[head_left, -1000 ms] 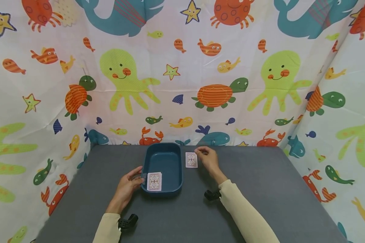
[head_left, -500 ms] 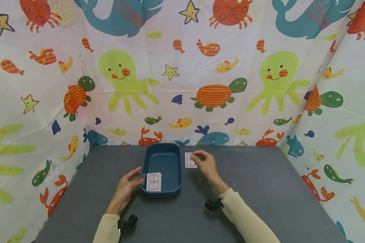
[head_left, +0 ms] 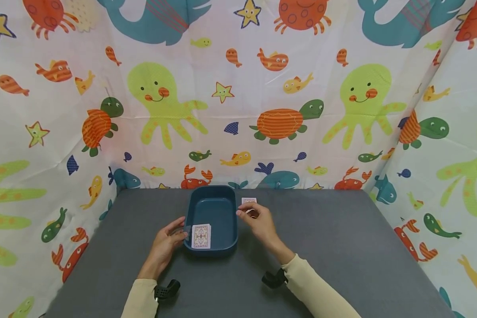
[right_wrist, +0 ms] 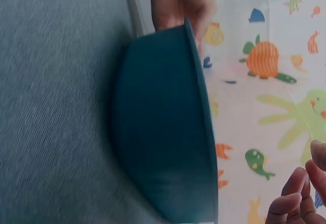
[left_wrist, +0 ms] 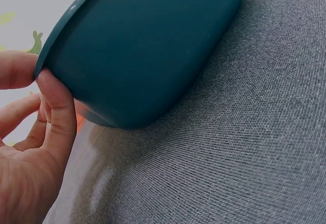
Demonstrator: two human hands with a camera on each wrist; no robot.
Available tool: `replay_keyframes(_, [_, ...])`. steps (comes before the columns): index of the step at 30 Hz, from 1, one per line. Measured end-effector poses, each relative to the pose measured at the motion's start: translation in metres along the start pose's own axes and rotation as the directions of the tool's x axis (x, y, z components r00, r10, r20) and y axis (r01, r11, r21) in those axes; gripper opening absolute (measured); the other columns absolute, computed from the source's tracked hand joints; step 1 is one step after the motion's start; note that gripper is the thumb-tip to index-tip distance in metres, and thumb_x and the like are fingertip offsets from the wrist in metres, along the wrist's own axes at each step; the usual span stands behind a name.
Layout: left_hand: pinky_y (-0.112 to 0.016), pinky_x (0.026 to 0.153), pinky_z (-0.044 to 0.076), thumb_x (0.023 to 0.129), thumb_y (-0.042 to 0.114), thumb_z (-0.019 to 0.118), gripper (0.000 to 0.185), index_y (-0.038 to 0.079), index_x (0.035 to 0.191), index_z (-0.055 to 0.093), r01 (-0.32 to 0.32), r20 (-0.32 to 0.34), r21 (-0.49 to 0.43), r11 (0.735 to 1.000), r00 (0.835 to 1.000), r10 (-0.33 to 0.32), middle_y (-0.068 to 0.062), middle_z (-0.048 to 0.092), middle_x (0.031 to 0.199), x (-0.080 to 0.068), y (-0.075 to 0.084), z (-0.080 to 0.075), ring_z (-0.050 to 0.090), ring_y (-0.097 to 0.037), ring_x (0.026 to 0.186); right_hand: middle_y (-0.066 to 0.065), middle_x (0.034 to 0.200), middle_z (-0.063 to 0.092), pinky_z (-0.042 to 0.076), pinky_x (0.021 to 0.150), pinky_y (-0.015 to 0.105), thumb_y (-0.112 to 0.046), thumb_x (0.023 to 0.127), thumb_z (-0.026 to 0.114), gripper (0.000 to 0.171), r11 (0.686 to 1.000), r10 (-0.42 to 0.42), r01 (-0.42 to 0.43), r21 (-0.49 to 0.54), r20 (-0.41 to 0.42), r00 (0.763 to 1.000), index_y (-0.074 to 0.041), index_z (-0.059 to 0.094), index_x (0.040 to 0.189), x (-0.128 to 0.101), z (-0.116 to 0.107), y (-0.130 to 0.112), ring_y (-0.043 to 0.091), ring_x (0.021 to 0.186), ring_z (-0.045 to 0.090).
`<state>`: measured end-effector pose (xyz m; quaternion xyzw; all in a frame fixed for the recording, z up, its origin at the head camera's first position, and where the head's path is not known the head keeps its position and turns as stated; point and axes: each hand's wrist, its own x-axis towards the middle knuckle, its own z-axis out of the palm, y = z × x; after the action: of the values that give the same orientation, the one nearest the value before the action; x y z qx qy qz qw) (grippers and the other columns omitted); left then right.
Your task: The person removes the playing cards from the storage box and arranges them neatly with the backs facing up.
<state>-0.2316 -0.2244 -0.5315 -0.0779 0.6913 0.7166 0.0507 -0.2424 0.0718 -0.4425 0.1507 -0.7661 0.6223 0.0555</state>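
Observation:
A dark blue tray (head_left: 212,189) stands on the grey table (head_left: 342,247) toward its far edge. A small stack of patterned playing cards (head_left: 201,236) lies inside, in the near left corner. My left hand (head_left: 164,245) pinches the tray's left rim; in the left wrist view its thumb (left_wrist: 56,117) lies against the tray wall (left_wrist: 142,46). My right hand (head_left: 258,221) hovers just right of the tray, fingers curled, with a white sliver of card showing between thumb and fingers. Behind it another card (head_left: 249,201) lies on the table, mostly hidden. The right wrist view shows the tray's side (right_wrist: 163,132) and curled fingertips (right_wrist: 300,193).
A sea-animal print curtain (head_left: 238,110) walls in the table at the back and both sides. Black wrist camera mounts (head_left: 271,279) sit on both sleeves. Bare grey cloth stretches to the right and in front of the tray.
My right hand has come down over the card beside the tray and drawn left and nearer, up to the tray's right rim. The left hand and the tray have stayed put.

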Motion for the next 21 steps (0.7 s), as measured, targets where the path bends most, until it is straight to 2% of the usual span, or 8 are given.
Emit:
replay_keyframes(5, [-0.031, 0.090, 0.043, 0.094, 0.005, 0.060, 0.055, 0.014, 0.146, 0.046, 0.002, -0.004, 0.015, 1.000, 1.000, -0.002, -0.012, 0.042, 0.146, 0.001, 0.002, 0.000, 0.049, -0.018, 0.111, 0.019, 0.098, 0.067, 0.049, 0.069, 0.022, -0.008, 0.089, 0.070, 0.019, 1.000, -0.022, 0.022, 0.003, 0.046, 0.999, 0.002, 0.070, 0.105, -0.001, 0.012, -0.013, 0.029, 0.081, 0.062])
replay_keyframes(8, [-0.032, 0.092, 0.042, 0.094, 0.006, 0.059, 0.054, 0.015, 0.146, 0.046, 0.007, -0.009, 0.023, 1.000, 1.000, -0.007, -0.011, 0.042, 0.146, 0.001, 0.003, 0.000, 0.047, -0.021, 0.114, 0.018, 0.101, 0.066, 0.051, 0.077, 0.030, -0.010, 0.090, 0.070, 0.019, 1.000, -0.014, 0.016, -0.020, 0.088, 0.996, -0.002, 0.070, 0.107, 0.001, 0.021, -0.018, 0.033, 0.088, 0.062])
replay_keyframes(12, [-0.032, 0.092, 0.042, 0.095, 0.006, 0.059, 0.054, 0.015, 0.146, 0.046, 0.011, -0.008, 0.018, 1.000, 1.000, -0.011, -0.011, 0.042, 0.146, 0.000, 0.002, 0.000, 0.047, -0.021, 0.115, 0.009, 0.103, 0.067, 0.050, 0.080, 0.033, -0.020, 0.089, 0.072, 0.020, 0.997, -0.004, 0.014, -0.073, 0.129, 0.992, -0.013, 0.070, 0.108, 0.011, 0.036, 0.001, 0.024, 0.089, 0.061])
replay_keyframes(15, [-0.032, 0.092, 0.042, 0.094, 0.006, 0.059, 0.054, 0.016, 0.146, 0.047, 0.012, -0.010, 0.017, 1.000, 1.000, -0.012, -0.009, 0.043, 0.145, 0.000, 0.001, 0.000, 0.047, -0.021, 0.115, 0.007, 0.105, 0.068, 0.050, 0.078, 0.027, -0.025, 0.088, 0.074, 0.021, 0.995, 0.005, 0.011, -0.098, 0.156, 0.988, -0.018, 0.071, 0.107, 0.019, 0.048, 0.018, 0.016, 0.088, 0.060])
replay_keyframes(21, [-0.034, 0.095, 0.042, 0.095, 0.007, 0.059, 0.053, 0.017, 0.145, 0.047, 0.022, -0.015, 0.028, 0.999, 1.000, -0.021, -0.009, 0.044, 0.145, 0.002, -0.002, 0.000, 0.047, -0.023, 0.118, 0.014, 0.111, 0.068, 0.051, 0.076, 0.027, -0.025, 0.088, 0.074, 0.025, 0.993, 0.015, 0.010, -0.120, 0.210, 0.978, -0.012, 0.071, 0.109, 0.025, 0.065, 0.017, 0.018, 0.088, 0.062])
